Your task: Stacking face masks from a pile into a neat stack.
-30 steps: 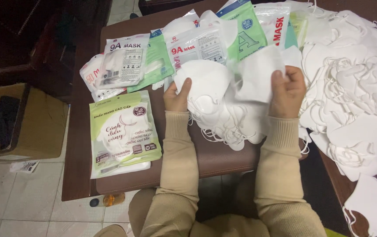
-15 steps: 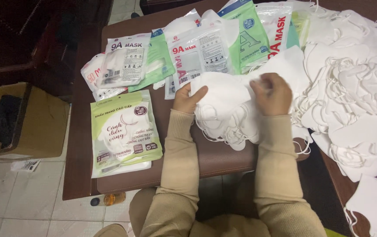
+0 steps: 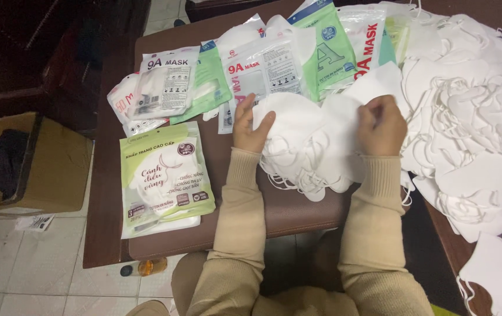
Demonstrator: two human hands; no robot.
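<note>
A stack of white face masks (image 3: 303, 146) with dangling ear loops lies on the brown table in front of me. My left hand (image 3: 251, 126) grips the stack's left edge, fingers under it and thumb on top. My right hand (image 3: 381, 124) is closed on the top mask at the stack's right side, pinching its white fabric. Both arms wear beige knit sleeves.
A big loose heap of white masks (image 3: 473, 111) fills the right of the table. Printed mask pouches (image 3: 274, 61) lie along the far edge, and a green-and-white pouch (image 3: 166, 178) sits at the left front. A cardboard box (image 3: 23, 164) stands on the tiled floor to the left.
My hands have drawn closer together on the stack. The right hand slid left and down across the top mask; the raised mask has been folded down onto the pile.
</note>
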